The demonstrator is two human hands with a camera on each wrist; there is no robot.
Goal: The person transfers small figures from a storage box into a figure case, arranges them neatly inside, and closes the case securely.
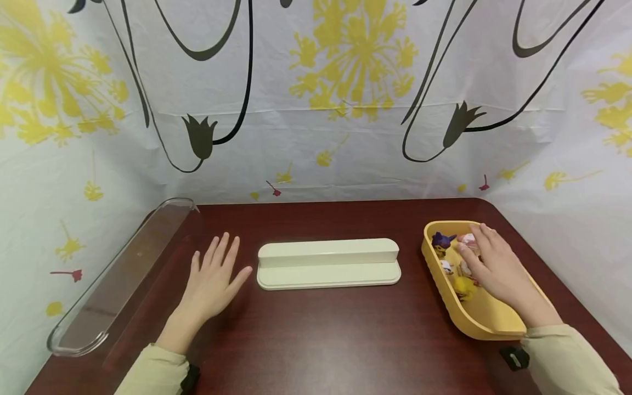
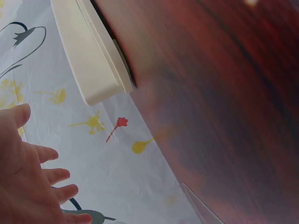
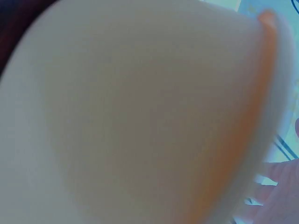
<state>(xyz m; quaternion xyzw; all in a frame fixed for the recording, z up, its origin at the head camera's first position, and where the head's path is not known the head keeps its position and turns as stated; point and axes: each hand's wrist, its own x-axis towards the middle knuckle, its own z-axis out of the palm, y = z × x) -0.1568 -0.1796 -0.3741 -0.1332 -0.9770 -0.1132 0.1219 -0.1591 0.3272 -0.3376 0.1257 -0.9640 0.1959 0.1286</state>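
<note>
My left hand (image 1: 212, 280) is held with straight, spread fingers to the left of a cream stepped stand (image 1: 328, 277), holding nothing. In the left wrist view, the left hand (image 2: 30, 179) shows its palm side with the fingers apart, and the end of the stand (image 2: 93, 65) appears above it. My right hand (image 1: 498, 269) is over a yellow tray (image 1: 456, 312), its fingers extended above several small toy figures. Among them are a purple figure (image 1: 443, 240) and a yellow figure (image 1: 464, 287). In the right wrist view, the tray's blurred outer wall (image 3: 140, 116) hides most of the right hand (image 3: 275, 196).
A long clear plastic cover (image 1: 123, 274) lies along the left edge of the dark red-brown table (image 1: 321, 340). Behind and on both sides hangs a white sheet (image 1: 296, 181) with flower prints.
</note>
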